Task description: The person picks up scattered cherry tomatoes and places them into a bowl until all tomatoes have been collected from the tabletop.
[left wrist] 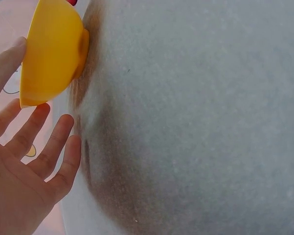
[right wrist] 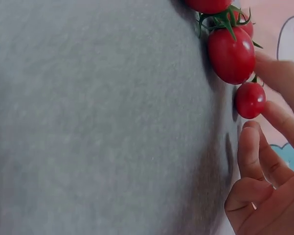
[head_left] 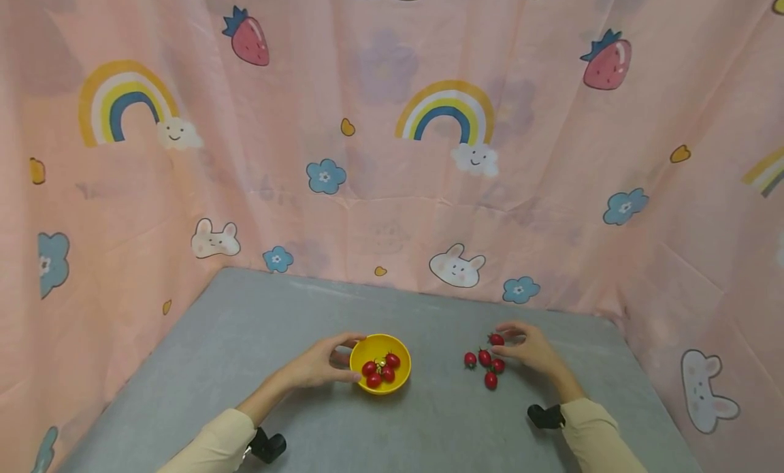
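Observation:
My left hand (head_left: pixel 318 361) holds the yellow bowl (head_left: pixel 405 381) at its left side, thumb and fingertips at the rim. Several red cherry tomatoes (head_left: pixel 373 380) lie inside it. In the left wrist view the bowl (left wrist: pixel 54 54) shows from the side, with the other fingers of the hand (left wrist: pixel 19 181) spread below. My right hand (head_left: pixel 531 349) reaches over the loose cherry tomatoes (head_left: pixel 484 357), thumb and forefinger apart on either side of the farthest tomato (head_left: pixel 495 339). In the right wrist view the forefinger of this hand (right wrist: pixel 279 171) is right at that small tomato (right wrist: pixel 250 100).
Grey cloth covers the table (head_left: pixel 429 425). A pink printed curtain (head_left: pixel 380 207) hangs along the back and sides of the table. On each wrist is a black device (head_left: pixel 545 416), close above the table.

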Motion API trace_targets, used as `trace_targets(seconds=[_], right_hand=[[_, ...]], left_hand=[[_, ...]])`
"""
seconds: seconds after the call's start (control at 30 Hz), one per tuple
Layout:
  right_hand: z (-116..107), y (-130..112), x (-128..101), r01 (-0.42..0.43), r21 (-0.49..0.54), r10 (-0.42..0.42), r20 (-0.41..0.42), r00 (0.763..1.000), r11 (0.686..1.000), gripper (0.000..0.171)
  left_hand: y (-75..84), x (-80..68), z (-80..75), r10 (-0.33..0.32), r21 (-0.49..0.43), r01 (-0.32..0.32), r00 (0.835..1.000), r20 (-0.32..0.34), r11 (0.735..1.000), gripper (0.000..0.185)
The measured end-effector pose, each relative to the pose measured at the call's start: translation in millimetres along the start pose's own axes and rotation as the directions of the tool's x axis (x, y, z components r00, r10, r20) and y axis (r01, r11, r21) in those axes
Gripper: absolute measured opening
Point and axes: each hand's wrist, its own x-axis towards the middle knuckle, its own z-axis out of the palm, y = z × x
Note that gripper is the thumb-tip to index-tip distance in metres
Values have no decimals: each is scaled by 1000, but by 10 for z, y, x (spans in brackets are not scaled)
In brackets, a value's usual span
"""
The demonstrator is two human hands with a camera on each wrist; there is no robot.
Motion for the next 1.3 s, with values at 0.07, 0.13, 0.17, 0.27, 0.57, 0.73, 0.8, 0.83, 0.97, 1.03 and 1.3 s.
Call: trace_targets(seconds=[0.07, 0.13, 0.17, 0.27, 0.57, 0.73, 0.8, 0.83, 0.97, 1.03, 1.3], right_hand=[[7, 2, 18, -3, 3, 3, 4, 1000, 1000, 40], [11, 3, 34, -6, 4, 6, 11, 1000, 1000, 35], [12, 4, 43, -12, 2, 12, 13, 1000, 1000, 33], [12, 14, 68, -17, 4, 17, 17, 1000, 1000, 27], [0, 77, 82, 6, 25, -7, 18, 1000, 1000, 24], [-27, 129, 74, -14, 22, 13, 22, 1000, 1000, 25], [-40, 144, 63, -16, 23, 15, 20, 1000, 1000, 25], [-48, 148, 54, -17, 26, 17, 18, 1000, 1000, 26], [-85, 151, 8, -9, 35, 8, 21, 1000, 999, 28], [-106, 143, -17, -9, 48, 8, 20, 1000, 999, 29], [-171, 92, -104, 36, 25, -36, 3, 999, 999, 28]], left_hand=[[0, 3, -2, -1, 3, 1, 1000, 0, 1000, 67], [3, 5, -3, -7, 6, 7, 1000, 0, 1000, 67], [5, 7, -3, -11, 7, 11, 1000, 0, 1000, 67], [17, 4, -4, -16, 10, 16, 1000, 0, 1000, 67], [8, 5, -1, -23, 7, 23, 1000, -3, 1000, 67], [4, 9, -4, -23, 7, 23, 1000, -1, 1000, 68], [-2, 13, -5, -22, 8, 22, 1000, 0, 1000, 68], [-4, 15, -3, -20, 8, 20, 1000, 0, 1000, 67], [-11, 17, 1, -11, 0, 11, 1000, 4, 1000, 68], [-12, 15, 1, -8, -3, 8, 1000, 7, 1000, 68], [-9, 6, -2, -1, 1, 1, 1000, 0, 1000, 67]])
